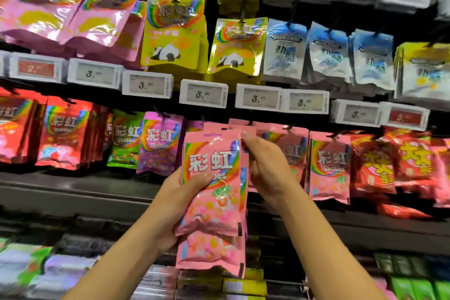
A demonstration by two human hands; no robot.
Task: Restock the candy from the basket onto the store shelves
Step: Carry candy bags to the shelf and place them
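A stack of pink Skittles candy bags [214, 192] is held up in front of the middle shelf row. My left hand [180, 192] grips the stack from the left, thumb across the front bag. My right hand [265, 165] pinches the top right corner of a bag in the stack, near its hang hole. Just behind and to the right, matching pink bags [328, 165] hang on hooks. The basket is not in view.
Purple [160, 146], green [125, 141] and red bags [63, 134] hang to the left; red bags [399, 161] to the right. Yellow panda bags [174, 31] and blue-white gum packs [285, 48] hang above. Price tags [203, 94] line the rails. A dark shelf ledge [73, 190] runs below.
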